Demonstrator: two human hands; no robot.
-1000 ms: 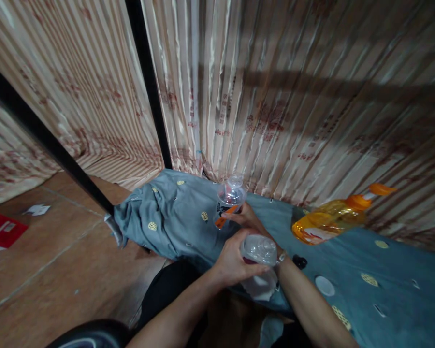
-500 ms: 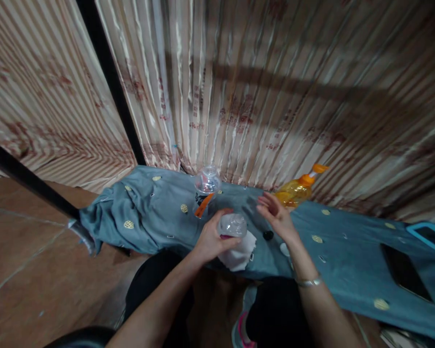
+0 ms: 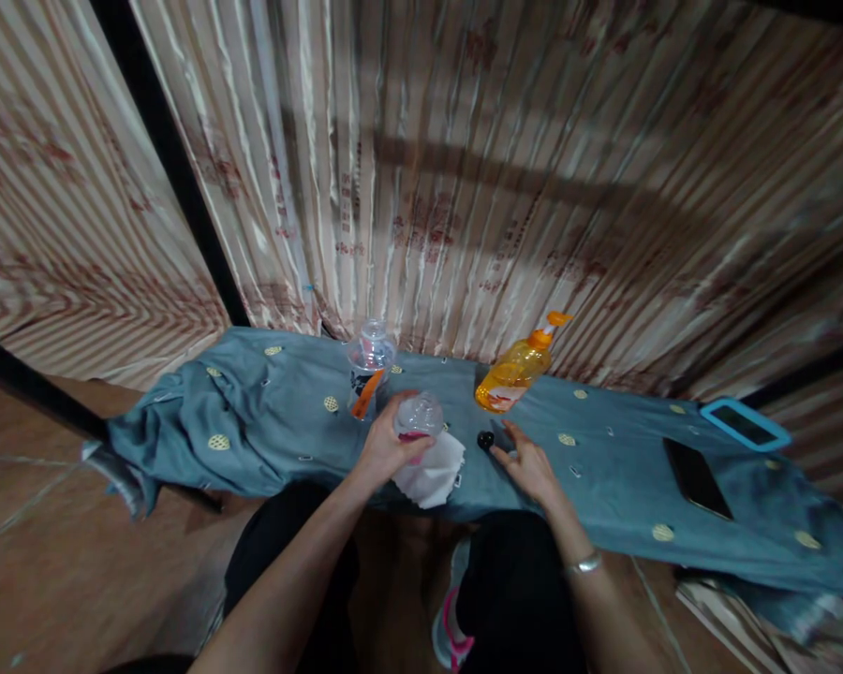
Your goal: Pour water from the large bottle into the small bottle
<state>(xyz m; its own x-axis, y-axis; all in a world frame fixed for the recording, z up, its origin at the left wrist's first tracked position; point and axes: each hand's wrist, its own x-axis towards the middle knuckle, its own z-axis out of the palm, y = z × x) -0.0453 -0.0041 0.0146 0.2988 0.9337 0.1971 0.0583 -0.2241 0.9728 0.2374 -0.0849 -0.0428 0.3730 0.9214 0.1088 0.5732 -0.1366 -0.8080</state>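
Two striped curtain panels (image 3: 506, 187) fill the background, split by a dark pole (image 3: 172, 159). Below them runs a low surface draped in a blue-grey cloth (image 3: 604, 468) with small yellow motifs, bunched at its left end above the tiled floor (image 3: 56, 562). On the cloth's right part lie a dark phone (image 3: 697, 477) and, further back, a blue-cased tablet (image 3: 745, 424), well apart from the hands. Nearer the middle, an orange pump bottle (image 3: 514, 373) stands tilted against the curtain, and a clear baby bottle with a domed cap (image 3: 368, 370) stands upright to its left.

The left hand (image 3: 386, 447) is curled around a small clear plastic cap (image 3: 419, 417), holding it over a white wipe (image 3: 432, 468) that lies at the cloth's near edge. The right hand (image 3: 530, 463) rests loosely open and palm down on the cloth, holding nothing, its fingertips just beside a small black knob-like piece (image 3: 486, 439).

As a judgement: the clear cap is smooth and gripped by one hand only, so it could slip and roll off the near edge to the floor. The black piece is small and round; a careless brush of the right fingers could send it rolling under the cloth's folds. The leaning pump bottle could topple if the cloth is tugged.
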